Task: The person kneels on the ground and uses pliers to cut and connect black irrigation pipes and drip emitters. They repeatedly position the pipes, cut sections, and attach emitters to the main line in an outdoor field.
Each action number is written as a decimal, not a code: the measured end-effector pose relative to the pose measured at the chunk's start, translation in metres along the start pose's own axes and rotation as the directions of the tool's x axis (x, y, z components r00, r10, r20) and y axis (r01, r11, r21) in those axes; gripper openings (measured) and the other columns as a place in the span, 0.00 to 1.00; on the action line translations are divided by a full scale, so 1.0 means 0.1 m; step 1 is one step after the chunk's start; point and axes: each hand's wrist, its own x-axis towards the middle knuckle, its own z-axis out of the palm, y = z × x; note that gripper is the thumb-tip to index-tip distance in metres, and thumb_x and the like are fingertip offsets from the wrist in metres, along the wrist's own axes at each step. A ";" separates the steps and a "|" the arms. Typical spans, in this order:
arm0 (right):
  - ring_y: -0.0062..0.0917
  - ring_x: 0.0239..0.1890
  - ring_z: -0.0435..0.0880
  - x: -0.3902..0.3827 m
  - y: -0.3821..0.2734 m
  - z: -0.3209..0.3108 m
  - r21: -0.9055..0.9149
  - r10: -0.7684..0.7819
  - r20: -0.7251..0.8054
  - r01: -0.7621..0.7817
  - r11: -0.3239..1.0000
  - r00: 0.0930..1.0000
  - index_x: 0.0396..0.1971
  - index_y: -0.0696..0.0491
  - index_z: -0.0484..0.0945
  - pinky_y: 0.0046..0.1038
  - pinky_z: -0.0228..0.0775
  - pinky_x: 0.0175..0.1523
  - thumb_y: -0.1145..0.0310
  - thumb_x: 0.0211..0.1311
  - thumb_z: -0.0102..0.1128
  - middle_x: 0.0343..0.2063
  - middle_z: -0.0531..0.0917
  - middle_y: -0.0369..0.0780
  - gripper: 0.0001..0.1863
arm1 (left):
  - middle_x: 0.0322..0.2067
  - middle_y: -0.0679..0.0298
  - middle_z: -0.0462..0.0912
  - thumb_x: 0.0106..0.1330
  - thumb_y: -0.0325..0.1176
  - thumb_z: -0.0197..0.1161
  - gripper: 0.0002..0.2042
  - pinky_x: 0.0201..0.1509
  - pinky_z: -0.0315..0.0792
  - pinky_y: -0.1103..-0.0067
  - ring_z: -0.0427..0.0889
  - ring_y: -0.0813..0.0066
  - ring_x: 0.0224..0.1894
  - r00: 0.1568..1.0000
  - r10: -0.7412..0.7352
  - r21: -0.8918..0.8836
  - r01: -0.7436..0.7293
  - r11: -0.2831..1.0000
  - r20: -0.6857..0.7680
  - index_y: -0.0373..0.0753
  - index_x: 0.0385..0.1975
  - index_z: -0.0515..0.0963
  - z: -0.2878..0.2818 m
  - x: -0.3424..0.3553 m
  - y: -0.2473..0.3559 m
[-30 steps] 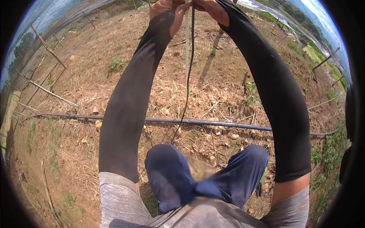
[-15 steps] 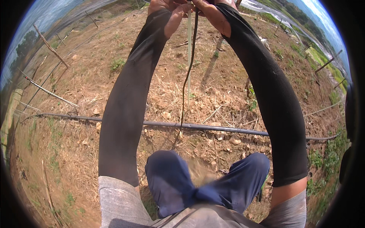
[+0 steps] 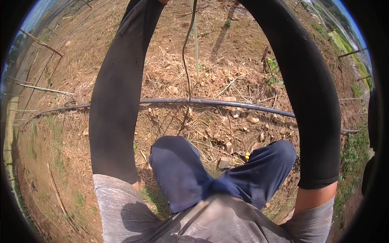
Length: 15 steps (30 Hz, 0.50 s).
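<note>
Both my arms, in black sleeves, reach up past the top edge. Of my left hand [image 3: 163,1] only a sliver of skin shows at that edge, and its fingers are hidden. My right hand is out of view. Between the forearms hangs a thin dark tube [image 3: 185,60], running from the top edge down to a black pipe [image 3: 219,102] on the ground. Just right of the tube stands a slim pale green strip or stake [image 3: 195,44], its lower end near the soil. What the hands hold cannot be seen.
My bent knees in blue trousers [image 3: 174,170] are below the pipe. Stones [image 3: 252,118] and dry straw lie around it. A small leafy plant [image 3: 273,71] grows beside my right forearm. Wooden posts [image 3: 42,42] lean at the far left; another post [image 3: 351,52] is at right.
Both hands, earlier together at the top around the tube and pale strip, have passed above the upper edge. My forearms are farther apart. The pipe and ground appear higher in view.
</note>
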 end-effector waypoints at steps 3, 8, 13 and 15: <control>0.20 0.33 0.77 -0.24 0.16 -0.14 -0.098 0.044 0.048 -0.039 0.994 0.998 0.44 0.59 0.76 0.23 0.70 0.41 0.59 0.63 0.58 0.32 0.80 0.37 0.18 | 0.26 0.69 0.80 0.60 0.30 0.66 0.22 0.27 0.71 0.86 0.78 0.84 0.26 0.997 -0.073 0.101 0.076 0.992 -0.039 0.42 0.55 0.71 0.07 -0.22 -0.25; 0.21 0.44 0.78 -1.45 0.21 -0.61 -0.446 0.387 0.107 -0.304 0.842 0.916 0.53 0.57 0.73 0.24 0.72 0.45 0.54 0.65 0.55 0.42 0.80 0.40 0.24 | 0.30 0.67 0.81 0.61 0.41 0.66 0.25 0.30 0.71 0.85 0.78 0.84 0.31 0.933 -0.357 0.230 0.356 0.906 -0.038 0.44 0.58 0.70 -0.04 -1.08 -0.58; 0.29 0.41 0.80 -3.84 0.79 -1.39 -0.604 0.839 0.257 -0.598 0.526 0.479 0.43 0.58 0.78 0.31 0.71 0.46 0.56 0.61 0.56 0.37 0.82 0.44 0.20 | 0.29 0.64 0.80 0.65 0.47 0.59 0.19 0.33 0.71 0.80 0.76 0.79 0.28 0.345 -0.938 0.500 0.809 0.309 0.021 0.39 0.46 0.76 -0.60 -3.40 -0.58; 0.28 0.40 0.80 -5.33 0.79 -1.72 -0.568 0.953 0.039 -0.778 0.268 0.300 0.43 0.59 0.78 0.29 0.70 0.47 0.63 0.61 0.56 0.36 0.82 0.42 0.16 | 0.30 0.61 0.80 0.61 0.51 0.59 0.21 0.43 0.71 0.69 0.78 0.68 0.34 0.217 -0.961 0.818 0.513 0.260 0.169 0.39 0.44 0.77 -0.48 -4.34 -0.37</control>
